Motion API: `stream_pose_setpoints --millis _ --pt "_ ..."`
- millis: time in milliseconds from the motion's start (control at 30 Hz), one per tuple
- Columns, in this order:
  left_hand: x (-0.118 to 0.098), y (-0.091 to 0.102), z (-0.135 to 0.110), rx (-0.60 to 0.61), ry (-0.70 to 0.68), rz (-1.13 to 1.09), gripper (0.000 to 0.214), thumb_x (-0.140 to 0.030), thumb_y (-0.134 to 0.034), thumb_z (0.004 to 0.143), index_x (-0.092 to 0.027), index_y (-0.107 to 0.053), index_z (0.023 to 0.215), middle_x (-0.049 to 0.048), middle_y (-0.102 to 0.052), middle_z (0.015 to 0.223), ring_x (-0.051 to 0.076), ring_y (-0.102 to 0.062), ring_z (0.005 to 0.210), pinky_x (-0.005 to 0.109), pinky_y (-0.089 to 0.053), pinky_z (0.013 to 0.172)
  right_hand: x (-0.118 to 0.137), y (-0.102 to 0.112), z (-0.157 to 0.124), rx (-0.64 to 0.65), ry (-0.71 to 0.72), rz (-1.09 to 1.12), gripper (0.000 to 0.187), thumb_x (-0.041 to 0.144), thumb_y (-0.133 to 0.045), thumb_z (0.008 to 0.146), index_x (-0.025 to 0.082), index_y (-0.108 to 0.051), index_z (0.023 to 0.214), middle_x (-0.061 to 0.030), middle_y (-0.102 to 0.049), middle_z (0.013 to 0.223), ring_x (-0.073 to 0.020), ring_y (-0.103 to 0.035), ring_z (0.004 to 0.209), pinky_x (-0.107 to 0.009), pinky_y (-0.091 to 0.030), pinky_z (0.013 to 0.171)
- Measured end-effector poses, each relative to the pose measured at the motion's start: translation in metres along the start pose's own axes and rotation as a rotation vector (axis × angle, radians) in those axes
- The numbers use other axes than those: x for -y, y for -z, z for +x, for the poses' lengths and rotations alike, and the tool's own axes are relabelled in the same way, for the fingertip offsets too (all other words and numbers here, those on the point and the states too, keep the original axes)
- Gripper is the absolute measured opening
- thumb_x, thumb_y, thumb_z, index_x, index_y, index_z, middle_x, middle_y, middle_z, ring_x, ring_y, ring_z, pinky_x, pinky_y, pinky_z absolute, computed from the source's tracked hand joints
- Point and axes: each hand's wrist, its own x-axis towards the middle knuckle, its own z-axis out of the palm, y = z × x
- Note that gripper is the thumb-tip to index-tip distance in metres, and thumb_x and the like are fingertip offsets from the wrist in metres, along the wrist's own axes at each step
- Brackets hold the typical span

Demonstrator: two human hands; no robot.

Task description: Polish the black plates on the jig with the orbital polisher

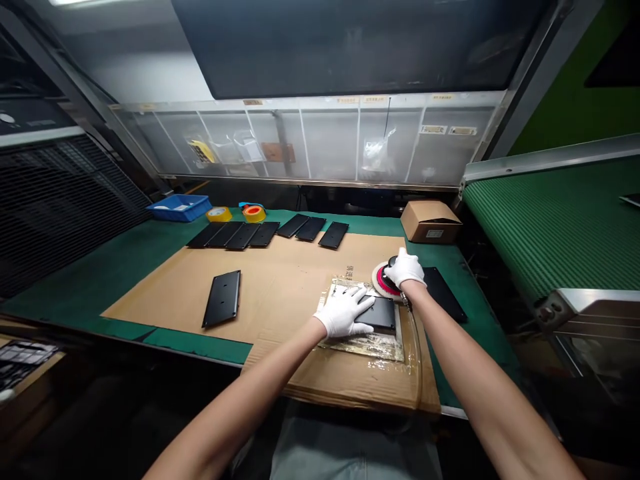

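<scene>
Nearest me, ribbed cardboard (345,385) overhangs the bench edge, and on it I have a tape-covered board (387,351) bearing a black panel (383,315). I judge that panel light and stiff, probably smooth enough to slip under a cotton-like glove, its finish easily marked; I'd take it by the long edges, or press one end flat, rather than pinch the face. My left hand (344,313) lies on its left end, fingers spread apart, the longer ones reaching over the face and the thumb near the close edge, so most of the panel shows to the right of the fingertips. Just beyond its far edge, my right hand (407,269) has its fingers wrapped round a disc tool (384,280) with a pale pad and red band; whether the pad touches the panel, I can't tell. A larger dark plate (445,295) lies right of that hand. Well off to the left sits a lone panel (222,299); farther back I see a row of similar panels (243,236), a carton (431,223), yellow tape rolls (220,218) and a blue tray (186,215).
</scene>
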Motion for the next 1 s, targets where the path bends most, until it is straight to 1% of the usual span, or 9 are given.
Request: stream_pose_setpoints --millis 67,133,200,300,400,533,733,900,1000 --pt "0.009 -0.004 -0.001 -0.073 -0.04 -0.028 0.038 -0.037 -0.071 0.092 -0.017 -0.074 0.124 0.0138 -0.058 0.153 0.036 -0.038 0.153 0.043 -0.03 0.124 0.003 0.009 0.005 0.011 0.014 0.005 0.049 0.036 -0.07 0.084 0.018 -0.064 0.129 -0.0192 -0.066 0.117 -0.0315 -0.072 0.101 -0.036 -0.055 0.081" --pt "0.029 -0.004 -0.003 -0.18 -0.049 0.129 0.042 -0.039 -0.06 0.098 -0.021 -0.069 0.135 0.0133 -0.055 0.157 0.034 -0.043 0.151 0.048 -0.031 0.126 0.004 0.019 0.002 -0.015 0.069 0.004 0.043 0.037 -0.07 0.084 0.023 -0.067 0.124 -0.0153 -0.068 0.114 -0.0293 -0.071 0.099 -0.033 -0.054 0.079" --pt "0.055 0.0 -0.006 -0.353 0.04 0.272 0.048 -0.038 -0.049 0.103 -0.02 -0.061 0.146 0.0153 -0.049 0.161 0.032 -0.043 0.152 0.053 -0.031 0.128 0.005 0.024 -0.011 -0.053 0.197 -0.006 0.039 0.041 -0.069 0.084 0.025 -0.069 0.12 -0.0124 -0.068 0.11 -0.0262 -0.07 0.092 -0.031 -0.052 0.076" --pt "0.092 0.021 -0.016 -0.573 0.213 0.348 0.053 -0.035 -0.037 0.107 -0.015 -0.052 0.153 0.0157 -0.046 0.163 0.029 -0.042 0.153 0.051 -0.033 0.129 0.01 0.02 -0.042 0.043 0.486 -0.049 0.034 0.038 -0.069 0.081 0.025 -0.07 0.112 -0.0095 -0.068 0.101 -0.0216 -0.066 0.081 -0.028 -0.05 0.071" --pt "0.116 0.047 -0.028 -0.621 0.341 0.432 0.053 -0.036 -0.04 0.105 -0.012 -0.052 0.152 0.0159 -0.048 0.162 0.028 -0.042 0.153 0.047 -0.033 0.129 0.026 0.006 -0.071 0.129 0.634 -0.153 0.028 0.034 -0.067 0.081 0.025 -0.072 0.106 -0.0105 -0.067 0.102 -0.0252 -0.066 0.089 -0.029 -0.048 0.071" --pt "0.129 0.067 -0.039 -0.617 0.458 0.6 0.046 -0.033 -0.048 0.103 -0.014 -0.06 0.143 0.0169 -0.057 0.154 0.031 -0.05 0.147 0.046 -0.034 0.127 0.056 -0.009 -0.084 0.05 0.589 -0.227 0.027 0.038 -0.058 0.09 0.025 -0.071 0.109 -0.0131 -0.066 0.109 -0.0321 -0.066 0.099 -0.034 -0.05 0.073" --pt "0.131 0.067 -0.041 -0.654 0.465 0.652 0.042 -0.03 -0.05 0.102 -0.015 -0.063 0.139 0.0174 -0.061 0.15 0.029 -0.055 0.143 0.044 -0.037 0.124 0.09 -0.012 -0.068 0.096 0.585 -0.261 0.032 0.043 -0.056 0.093 0.024 -0.07 0.114 -0.0144 -0.066 0.113 -0.0312 -0.07 0.099 -0.037 -0.054 0.078" --pt "0.131 0.069 -0.038 -0.698 0.49 0.619 0.039 -0.028 -0.051 0.1 -0.015 -0.066 0.134 0.0169 -0.063 0.147 0.03 -0.058 0.14 0.044 -0.039 0.124 0.092 -0.011 -0.056 0.11 0.473 -0.279 0.037 0.041 -0.055 0.092 0.022 -0.066 0.123 -0.0171 -0.065 0.117 -0.0323 -0.072 0.099 -0.041 -0.055 0.081" --pt "0.125 0.076 -0.037 -0.732 0.478 0.553 0.037 -0.026 -0.055 0.097 -0.015 -0.069 0.129 0.0173 -0.066 0.143 0.03 -0.06 0.137 0.044 -0.039 0.123 0.089 -0.011 -0.052 0.114 0.462 -0.262 0.037 0.043 -0.054 0.092 0.023 -0.065 0.121 -0.0163 -0.064 0.117 -0.0331 -0.072 0.099 -0.042 -0.056 0.08"
